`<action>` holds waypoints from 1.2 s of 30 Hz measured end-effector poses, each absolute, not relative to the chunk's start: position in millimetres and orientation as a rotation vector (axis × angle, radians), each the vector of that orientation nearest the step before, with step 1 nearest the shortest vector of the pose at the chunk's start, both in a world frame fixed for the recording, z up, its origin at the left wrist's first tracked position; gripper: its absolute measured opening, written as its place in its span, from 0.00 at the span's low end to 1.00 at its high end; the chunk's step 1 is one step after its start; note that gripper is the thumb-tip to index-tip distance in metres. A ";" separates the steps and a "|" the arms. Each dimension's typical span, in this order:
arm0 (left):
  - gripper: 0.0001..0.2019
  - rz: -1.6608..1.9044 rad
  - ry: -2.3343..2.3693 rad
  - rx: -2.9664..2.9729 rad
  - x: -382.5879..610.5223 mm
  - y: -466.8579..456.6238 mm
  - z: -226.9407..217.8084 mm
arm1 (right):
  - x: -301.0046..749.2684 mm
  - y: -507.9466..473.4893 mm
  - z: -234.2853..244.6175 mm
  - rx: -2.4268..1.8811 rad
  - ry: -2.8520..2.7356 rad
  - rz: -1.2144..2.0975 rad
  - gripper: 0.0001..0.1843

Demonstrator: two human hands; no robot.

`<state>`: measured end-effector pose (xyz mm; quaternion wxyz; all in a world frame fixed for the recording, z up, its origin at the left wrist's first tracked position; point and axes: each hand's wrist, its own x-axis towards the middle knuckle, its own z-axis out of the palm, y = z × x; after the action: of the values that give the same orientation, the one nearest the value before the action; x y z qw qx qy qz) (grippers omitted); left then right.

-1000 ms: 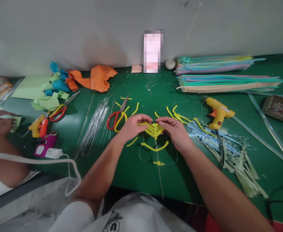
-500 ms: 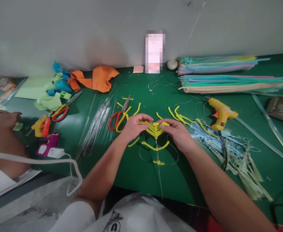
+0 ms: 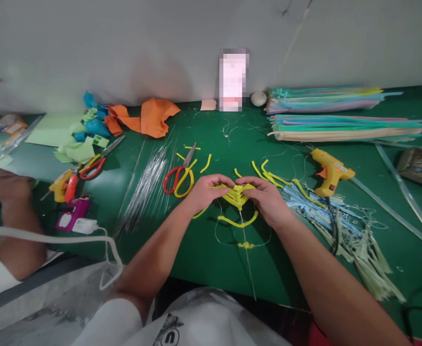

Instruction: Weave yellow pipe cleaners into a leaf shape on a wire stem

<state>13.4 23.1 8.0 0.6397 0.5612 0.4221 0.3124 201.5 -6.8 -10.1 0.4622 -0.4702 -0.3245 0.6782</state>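
Note:
Between my hands is a yellow pipe-cleaner piece (image 3: 238,198), its strips folded into stacked V shapes around a thin wire stem (image 3: 247,269). My left hand (image 3: 212,192) is closed, pinching its left side. Closed on the right side is my right hand (image 3: 263,194), with thumb and forefinger near the top. Lower on the stem hang a curved yellow strip (image 3: 237,223) and a small yellow cluster (image 3: 246,245), with a thin loop of wire around them. Red-and-yellow-handled scissors (image 3: 180,178) lie left of my left hand. Short yellow pipe-cleaner pieces (image 3: 263,172) lie beyond my right hand.
A yellow glue gun (image 3: 331,168) and blue-green tassels (image 3: 340,221) lie to the right, with pipe-cleaner bundles (image 3: 340,127) behind. Silver wires (image 3: 148,180), orange cloth-like material (image 3: 156,117) and a purple power bank (image 3: 73,214) are left. Another person's hands (image 3: 7,187) are at far left.
The yellow piece has tilted slightly, its stem's lower end swinging right. Both hands keep their pinch on it. The whole view has shifted a little.

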 end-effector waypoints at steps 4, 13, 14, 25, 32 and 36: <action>0.08 0.738 0.983 1.277 13.4 23.7 5.3 | 201.6 -6.4 -9.7 -1.161 -0.767 1.709 0.13; 0.09 0.755 0.967 1.247 17.1 18.6 10.2 | 201.7 -5.4 -13.3 -1.150 -0.760 1.687 0.12; 0.09 0.755 0.965 1.244 17.5 18.2 10.4 | 201.7 -5.3 -12.6 -1.151 -0.765 1.684 0.13; 0.09 0.747 0.975 1.273 17.9 18.8 3.4 | 200.3 -5.9 -16.1 -1.158 -0.855 1.625 0.12; 0.08 0.821 1.037 1.327 16.2 20.4 -5.5 | 195.2 -10.1 -19.6 -1.337 -1.207 1.076 0.10; 0.08 0.855 1.037 1.343 16.1 21.3 -6.8 | 197.4 -12.2 -13.4 -1.373 -1.549 0.665 0.01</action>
<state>16.1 21.3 -6.8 0.5818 0.5748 0.4441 0.3659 197.4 -12.2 -13.4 0.4649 -0.5590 -0.6308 0.2709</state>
